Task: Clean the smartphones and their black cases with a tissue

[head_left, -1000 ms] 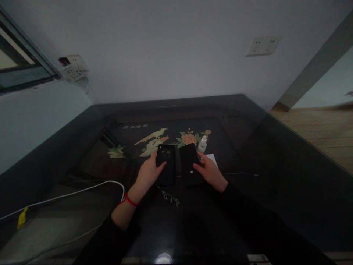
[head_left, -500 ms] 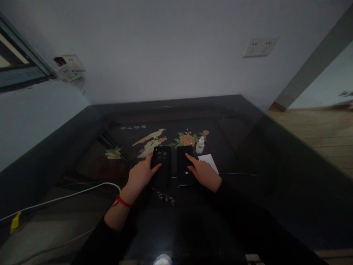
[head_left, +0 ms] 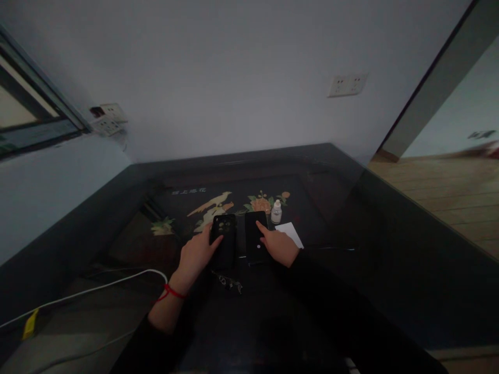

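Note:
A black phone case [head_left: 225, 249] with round camera openings near its top lies back side up on the dark table. My left hand [head_left: 197, 252] grips its left edge, with the thumb over its back and the fingers along the side. A beaded charm strap [head_left: 228, 283] lies at the case's lower end. Just to the right, a black phone [head_left: 254, 236] lies flat with a small pale spot on its surface. My right hand [head_left: 279, 246] rests at its right side, index finger stretched onto the phone and thumb bent; the other fingers are mostly hidden.
A small white dropper bottle [head_left: 276, 212] and a white paper card [head_left: 290, 235] lie beyond my right hand. A white cable [head_left: 117, 280] with a yellow tag [head_left: 30, 324] runs at the left. Wall sockets [head_left: 348, 85] are above the dark table [head_left: 331, 197].
The camera view has shifted, so the wall and table sit lower in the picture. Both hands keep their places on the phone case and the phone.

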Demonstrator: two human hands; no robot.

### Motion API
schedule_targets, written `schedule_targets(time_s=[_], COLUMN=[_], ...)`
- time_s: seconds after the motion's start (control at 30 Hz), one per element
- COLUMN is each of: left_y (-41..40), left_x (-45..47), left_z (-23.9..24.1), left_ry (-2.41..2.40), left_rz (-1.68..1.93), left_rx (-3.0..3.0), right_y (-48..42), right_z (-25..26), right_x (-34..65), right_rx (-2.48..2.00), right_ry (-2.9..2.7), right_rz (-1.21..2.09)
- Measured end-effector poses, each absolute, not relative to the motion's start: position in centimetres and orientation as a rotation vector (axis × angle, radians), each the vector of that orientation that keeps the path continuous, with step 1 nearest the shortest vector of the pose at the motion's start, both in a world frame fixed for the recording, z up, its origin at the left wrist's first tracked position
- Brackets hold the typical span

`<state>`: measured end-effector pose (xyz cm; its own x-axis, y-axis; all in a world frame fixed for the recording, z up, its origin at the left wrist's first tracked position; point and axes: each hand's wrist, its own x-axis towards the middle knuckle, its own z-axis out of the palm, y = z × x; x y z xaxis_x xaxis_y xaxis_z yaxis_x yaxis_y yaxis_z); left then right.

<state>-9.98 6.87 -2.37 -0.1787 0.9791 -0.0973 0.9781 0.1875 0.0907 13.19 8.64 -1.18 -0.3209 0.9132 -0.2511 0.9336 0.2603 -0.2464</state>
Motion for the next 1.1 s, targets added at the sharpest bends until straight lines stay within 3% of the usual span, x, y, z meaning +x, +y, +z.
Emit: schedule_targets(time_s=[0.33,0.53,0.67,1.1], left_y=[6.4,6.3,8.9,16.5], left_x=[-8.5,-5.6,-0.8,5.0], left_z=[-2.8,0.3,2.1,-1.7], left_ry=[2.274,2.231,1.989,1.804], left_rz=[0.073,0.237,0.401,0.593], left_rx=[2.006,2.148,2.268,2.195], right_y=[9.3,13.4,15.2,16.6], right_z=[-0.3,3.4,4.1,2.6], right_x=[15.0,20.5,20.6,18.7], right_rx=[1.974,2.355,2.262,2.224], right_ry=[2.702,2.772,2.858,2.798], right_rz=[-0.561,-0.369,-0.397,-0.438])
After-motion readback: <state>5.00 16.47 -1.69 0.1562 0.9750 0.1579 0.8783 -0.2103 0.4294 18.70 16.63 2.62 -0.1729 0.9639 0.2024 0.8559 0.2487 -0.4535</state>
